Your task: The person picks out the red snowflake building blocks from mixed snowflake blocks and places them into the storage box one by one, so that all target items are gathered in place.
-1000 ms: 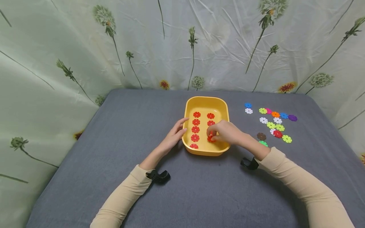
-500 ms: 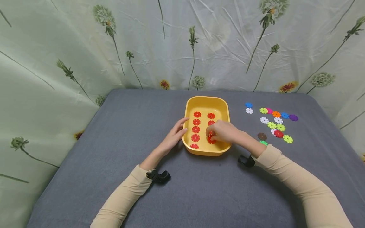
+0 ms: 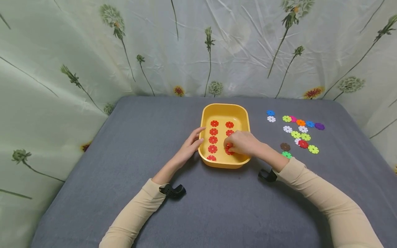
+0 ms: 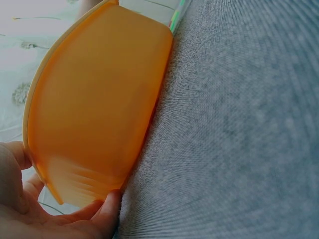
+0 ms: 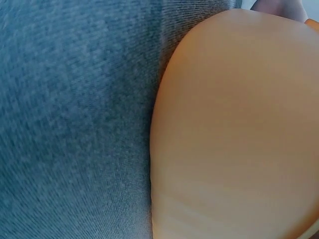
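Note:
A yellow plastic tub (image 3: pixel 224 164) stands on the grey-covered table, with several red notched snowflake discs (image 3: pixel 213 140) in two columns on its floor. My left hand (image 3: pixel 187 148) holds the tub's left wall; its thumb and a fingertip reach over the rim, while other fingers lie against the outside in the left wrist view. Inside the tub, my right hand (image 3: pixel 242 143) has curled fingers and pinches a red snowflake disc (image 3: pixel 229 152) low in the right column. The hand partly hides that disc and its neighbours. In the right wrist view the tub wall blocks the fingers.
Right of the tub lie loose snowflake discs in several colours, among them a brown disc (image 3: pixel 285 147), a green disc (image 3: pixel 286 155), a blue disc (image 3: pixel 271 113) and a purple disc (image 3: pixel 319 126). A flower-printed curtain (image 3: pixel 173 51) hangs behind the table.
My right forearm has shifted slightly left, and the right fingers have drawn closer together over the red disc. The left hand and the tub have stayed in place.

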Available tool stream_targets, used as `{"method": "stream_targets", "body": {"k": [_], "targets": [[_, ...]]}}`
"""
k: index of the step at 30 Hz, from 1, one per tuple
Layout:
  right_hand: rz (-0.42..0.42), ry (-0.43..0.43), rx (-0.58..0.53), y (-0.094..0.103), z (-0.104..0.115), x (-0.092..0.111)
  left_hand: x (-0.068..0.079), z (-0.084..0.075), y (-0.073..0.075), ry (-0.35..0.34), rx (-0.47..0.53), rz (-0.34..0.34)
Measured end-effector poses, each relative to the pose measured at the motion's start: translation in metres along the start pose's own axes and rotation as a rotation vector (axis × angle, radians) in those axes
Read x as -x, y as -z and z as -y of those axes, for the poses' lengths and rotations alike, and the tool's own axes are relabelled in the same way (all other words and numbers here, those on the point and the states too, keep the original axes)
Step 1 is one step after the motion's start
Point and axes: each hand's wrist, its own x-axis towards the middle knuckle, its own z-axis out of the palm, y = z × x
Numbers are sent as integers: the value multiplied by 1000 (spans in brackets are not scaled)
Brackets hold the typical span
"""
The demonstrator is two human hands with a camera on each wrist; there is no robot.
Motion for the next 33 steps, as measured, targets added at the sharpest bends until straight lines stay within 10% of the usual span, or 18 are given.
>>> {"method": "stream_targets", "body": {"k": [33], "targets": [[-207,36,-101,5,-5,15,-1,2,-1,-2,-1,0]]}}
